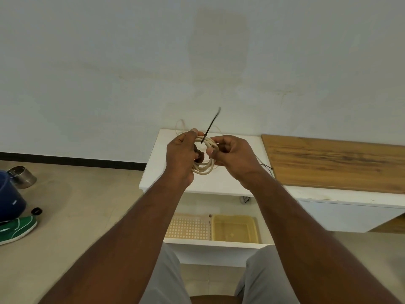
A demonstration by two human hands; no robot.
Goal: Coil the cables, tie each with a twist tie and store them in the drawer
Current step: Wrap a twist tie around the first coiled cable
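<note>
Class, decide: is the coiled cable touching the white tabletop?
Apart. The head view shows both hands holding the coiled cable above the white tabletop.

White cabinet top and floor

A white cabinet top (219,183) carries a loose pale cable (182,125) at its back, thin black ties (264,164) and a wooden board (337,163); the floor (87,216) bears a green shoe (16,229) and steel bowl (22,176).

The cable (205,165) looks like smooth cream plastic. The board (337,163) is matt grained wood beside a smooth white cabinet top (221,183). The bowl (22,176) is shiny metal.
</note>
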